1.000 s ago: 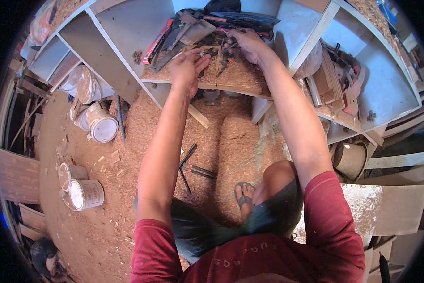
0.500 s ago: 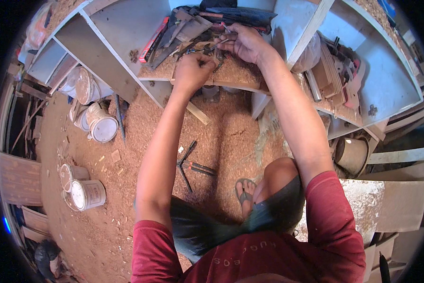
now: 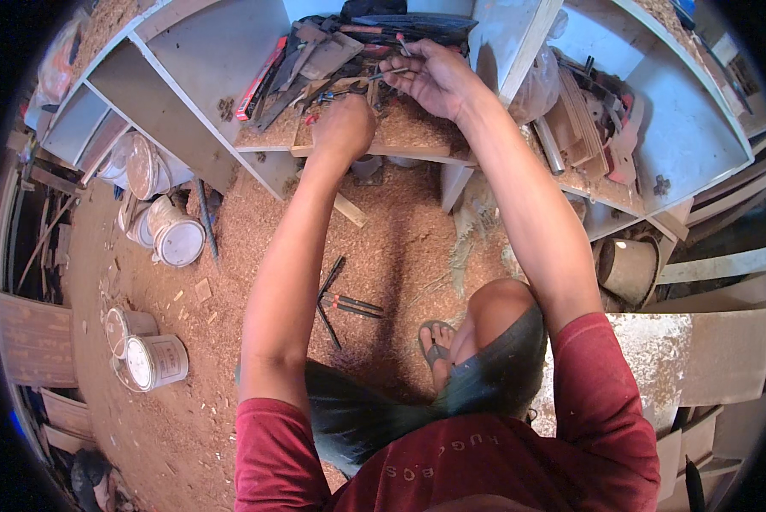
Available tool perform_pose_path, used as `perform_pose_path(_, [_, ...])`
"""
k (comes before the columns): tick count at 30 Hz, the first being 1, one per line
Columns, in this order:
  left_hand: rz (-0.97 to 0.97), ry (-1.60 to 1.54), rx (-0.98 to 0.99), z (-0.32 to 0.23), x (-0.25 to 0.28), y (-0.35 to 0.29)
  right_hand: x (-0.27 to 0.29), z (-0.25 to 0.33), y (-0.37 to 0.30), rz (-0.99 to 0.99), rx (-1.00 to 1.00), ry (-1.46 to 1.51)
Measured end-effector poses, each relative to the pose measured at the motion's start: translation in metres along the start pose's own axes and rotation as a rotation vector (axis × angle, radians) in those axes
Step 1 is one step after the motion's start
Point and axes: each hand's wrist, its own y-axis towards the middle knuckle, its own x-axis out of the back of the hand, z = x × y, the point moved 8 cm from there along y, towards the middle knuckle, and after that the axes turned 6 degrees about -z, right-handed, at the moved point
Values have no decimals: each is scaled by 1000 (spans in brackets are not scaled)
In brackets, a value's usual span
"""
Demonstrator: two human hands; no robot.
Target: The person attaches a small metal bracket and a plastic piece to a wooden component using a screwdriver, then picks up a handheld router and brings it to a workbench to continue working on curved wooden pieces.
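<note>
My right hand (image 3: 434, 78) is palm up over the shelf, its fingers curled around a thin metal rod-like tool (image 3: 390, 73). A small red-ended piece (image 3: 402, 41) shows by its thumb; I cannot tell whether it belongs to that tool. My left hand (image 3: 346, 128) reaches down into a shallow wooden tray (image 3: 430, 150) at the shelf's front, its back toward me and its fingertips hidden. Just beyond its knuckles lies a dark wrench (image 3: 357, 88). Behind both hands is a pile of dark hand tools and flat pieces (image 3: 332, 55).
A red narrow box (image 3: 262, 78) leans at the shelf's left. Wooden boards (image 3: 581, 128) and a clear plastic bag (image 3: 536, 90) fill the right compartment. Orange-handled pliers (image 3: 353, 305) lie on the sawdust-covered floor near my foot. White buckets (image 3: 157, 362) stand at left, another bucket (image 3: 629, 266) at right.
My left hand has turned and sunk deeper into the tray, hiding its fingers. The right hand has opened slightly around the thin tool. The whole view has shifted a little.
</note>
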Motion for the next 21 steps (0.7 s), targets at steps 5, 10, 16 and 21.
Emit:
perform_pose_path(5, [-28,69,-55,-8,14,-6,2,6,-19,-58,59,39])
perform_pose_path(10, [-79,-49,-152,8,13,-1,1,15,-30,-50,112,-14])
perform_pose_path(16, [293,-1086,172,19,31,-35,-9,20,-43,89,87,16])
perform_pose_path(21, [321,-1282,126,12,82,-90,-62,23,-84,375,-18,-88])
